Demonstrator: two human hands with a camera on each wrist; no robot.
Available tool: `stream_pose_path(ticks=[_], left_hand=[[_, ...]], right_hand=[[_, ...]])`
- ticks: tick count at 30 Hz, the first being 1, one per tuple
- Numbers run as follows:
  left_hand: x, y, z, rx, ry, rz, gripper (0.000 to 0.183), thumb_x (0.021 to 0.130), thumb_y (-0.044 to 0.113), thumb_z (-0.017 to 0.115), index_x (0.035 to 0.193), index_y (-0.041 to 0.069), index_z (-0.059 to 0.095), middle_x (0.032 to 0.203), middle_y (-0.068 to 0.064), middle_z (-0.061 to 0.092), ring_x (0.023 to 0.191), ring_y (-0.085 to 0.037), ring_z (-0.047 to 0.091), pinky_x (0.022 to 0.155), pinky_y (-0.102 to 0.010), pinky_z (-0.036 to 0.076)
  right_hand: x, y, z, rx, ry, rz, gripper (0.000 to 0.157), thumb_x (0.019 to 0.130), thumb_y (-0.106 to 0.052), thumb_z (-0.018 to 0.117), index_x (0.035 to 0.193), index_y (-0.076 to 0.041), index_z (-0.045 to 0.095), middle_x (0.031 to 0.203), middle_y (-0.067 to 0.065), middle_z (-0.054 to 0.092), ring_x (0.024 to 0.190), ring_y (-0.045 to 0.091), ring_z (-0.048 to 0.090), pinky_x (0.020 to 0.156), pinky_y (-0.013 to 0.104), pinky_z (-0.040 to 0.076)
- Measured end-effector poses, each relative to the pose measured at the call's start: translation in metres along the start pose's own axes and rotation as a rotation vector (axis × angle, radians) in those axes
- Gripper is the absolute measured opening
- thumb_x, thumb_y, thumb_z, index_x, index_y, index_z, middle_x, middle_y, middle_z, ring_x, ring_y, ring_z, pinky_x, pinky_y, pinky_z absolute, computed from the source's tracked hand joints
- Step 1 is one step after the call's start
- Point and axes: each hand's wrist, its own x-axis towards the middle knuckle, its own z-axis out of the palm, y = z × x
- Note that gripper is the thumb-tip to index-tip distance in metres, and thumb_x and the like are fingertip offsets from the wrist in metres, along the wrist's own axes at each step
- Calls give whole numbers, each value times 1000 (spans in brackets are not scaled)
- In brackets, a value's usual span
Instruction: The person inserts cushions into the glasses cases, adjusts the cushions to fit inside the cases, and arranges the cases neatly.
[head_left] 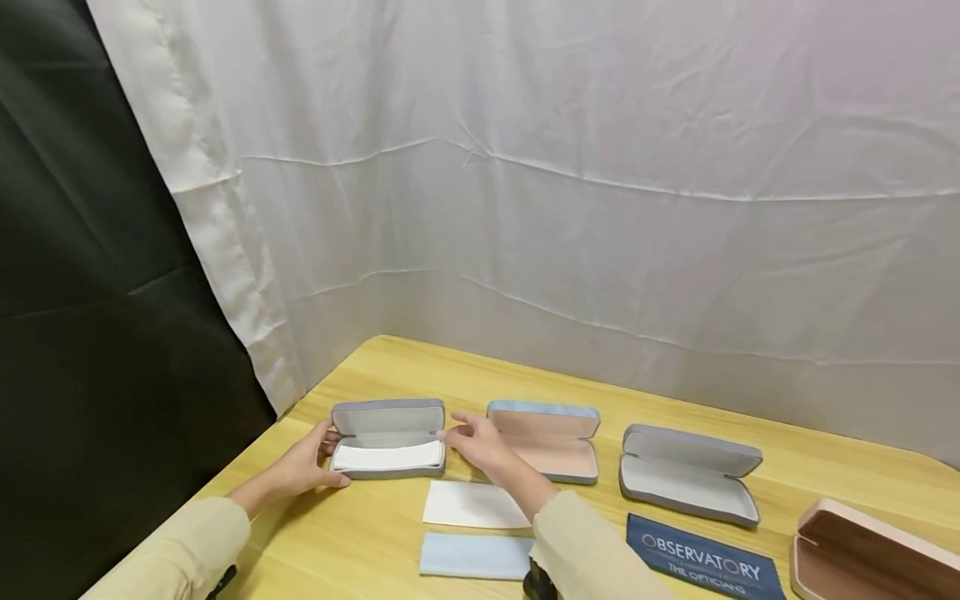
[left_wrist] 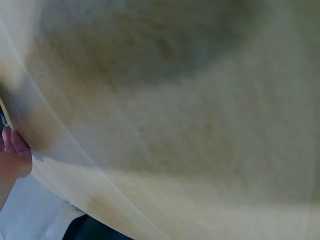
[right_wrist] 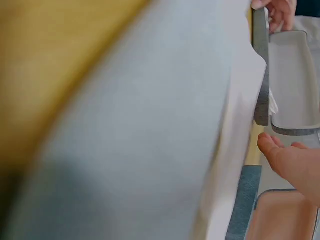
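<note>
The fingers of the left hand (head_left: 302, 467) grasp an opened grey case (head_left: 387, 422) at its nine o'clock end; those of the right hand (head_left: 486, 452), extended and released, are at its three o'clock end. A white folded piece (head_left: 386, 457) lies inside. Farther out on the tabletop (head_left: 352, 550), a pink-lined case (head_left: 555, 455) sits at three o'clock, a white cloth (head_left: 471, 504) at four, a light-blue cloth (head_left: 472, 556) at five.
</note>
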Motion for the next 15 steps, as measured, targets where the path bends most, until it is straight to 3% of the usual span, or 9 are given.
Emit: stream_pose_path(ticks=[4,10,15], left_hand=[[4,1,-3,6,-1,17,93,67,5,80,135,-17,21,117,-30,51,100,-34,54,91,-49,40],[6,2,-5,7,2,26,92,68,5,80,135,-16,21,118,-30,51,102,-34,53,92,-50,39],[5,0,-3,-16,-7,25,94,70,8,80,137,-15,19,121,-30,50,105,-35,52,95,-52,36]], right_hand=[[10,-4,-1,57,64,14,62,86,-29,64,136,0,41,117,18,57,104,24,56,92,40,46],[20,-7,6,120,67,57,66,87,-38,62,139,-5,39,129,19,50,116,29,51,98,43,43],[23,-9,12,137,87,52,68,88,-41,60,140,-3,38,137,21,43,125,35,44,102,46,38]])
